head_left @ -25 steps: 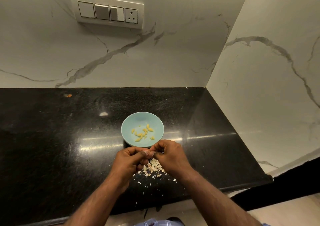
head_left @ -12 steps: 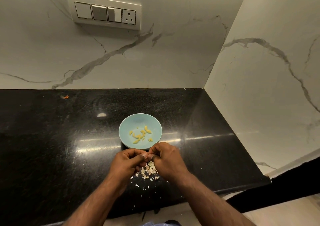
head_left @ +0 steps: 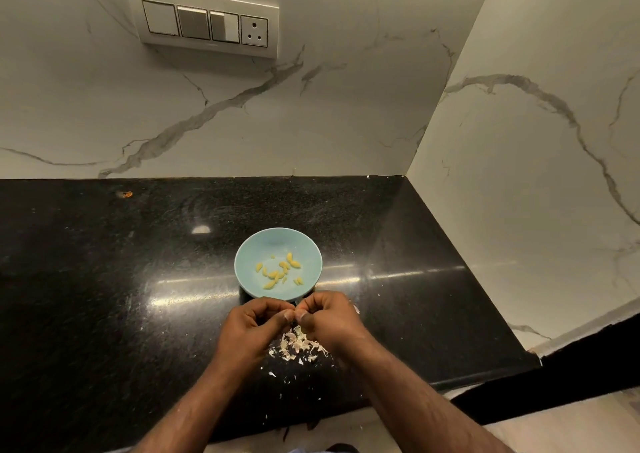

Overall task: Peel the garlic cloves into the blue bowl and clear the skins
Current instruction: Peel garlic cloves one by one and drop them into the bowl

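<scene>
Peeled yellow garlic cloves (head_left: 279, 271) in the blue bowl (head_left: 249, 262) on the black counter (head_left: 104, 279), left hand (head_left: 251, 328) and right hand (head_left: 329, 321) just before it, fingers curled, thumbs meeting, whatever they pinch hidden, skins (head_left: 298, 345) heaped beneath, switch panel (head_left: 204, 22) on the marble wall.

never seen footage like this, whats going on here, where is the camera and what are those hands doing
No machine here: a person wears a camera on the head, looking down at their own two hands. The left hand and right hand meet fingertip to fingertip, pinching something small, likely a garlic clove, mostly hidden by the fingers. On the black countertop stands a blue bowl holding peeled garlic cloves. Papery garlic skins lie scattered under the hands. On the marble wall sits a switch panel.
</scene>
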Motion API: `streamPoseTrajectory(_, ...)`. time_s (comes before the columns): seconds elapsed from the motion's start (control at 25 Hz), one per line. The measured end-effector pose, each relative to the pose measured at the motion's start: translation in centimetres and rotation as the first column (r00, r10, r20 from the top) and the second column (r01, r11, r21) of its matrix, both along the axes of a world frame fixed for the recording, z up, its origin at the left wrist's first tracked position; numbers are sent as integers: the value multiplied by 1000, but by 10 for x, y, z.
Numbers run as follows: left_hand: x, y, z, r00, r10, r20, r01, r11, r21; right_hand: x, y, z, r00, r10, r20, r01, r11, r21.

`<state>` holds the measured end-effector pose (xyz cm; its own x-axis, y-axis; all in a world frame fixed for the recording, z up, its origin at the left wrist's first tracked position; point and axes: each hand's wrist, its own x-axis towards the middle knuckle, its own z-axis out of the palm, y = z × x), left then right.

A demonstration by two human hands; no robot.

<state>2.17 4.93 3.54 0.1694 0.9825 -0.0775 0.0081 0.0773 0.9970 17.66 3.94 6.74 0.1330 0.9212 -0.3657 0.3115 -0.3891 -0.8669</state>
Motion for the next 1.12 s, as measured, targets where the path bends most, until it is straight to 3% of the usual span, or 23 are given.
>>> streamPoseTrajectory(0.24, 5, 5, -5, 976, 72, 204, -21, 970, -242, -6, -4, -2, 986, 30, 161, -64, 975, 211)
streamPoseTrajectory(0.44, 8, 5, -5, 977, 84, 197, -26, 960, -279, -8, -6, -12, 905, 15, 426, -185, 914, 362)
streamPoseTrajectory(0.52, 9, 2, -3, 978, 88, 189, -45, 974, -221, -6, -3, -8, 942, 23, 335, -120, 954, 274)
streamPoseTrajectory(0.6, 9, 0, -1, 973, 108, 206, -67, 978, -196, -6, 0, 0, 1000, -6, 17, 4, 993, 114)
streamPoseTrajectory(0.68, 7, -1, 2, 969, 110, 222, -70, 981, -181, -5, 2, 7, 965, -54, -255, 50, 999, -21)
streamPoseTrajectory(0.8, 4, -1, 6, 970, 73, 233, -36, 986, -160, 1, 2, 15, 881, -71, -469, 10, 991, -130)
streamPoseTrajectory(0.88, 4, -2, 9, 971, 67, 231, -32, 987, -156, 6, 3, 16, 857, -67, -510, -15, 988, -155)
streamPoseTrajectory(1.12, 2, 0, 18, 966, 21, 259, 24, 985, -170, 7, 2, 18, 928, 16, -372, -46, 996, -72)
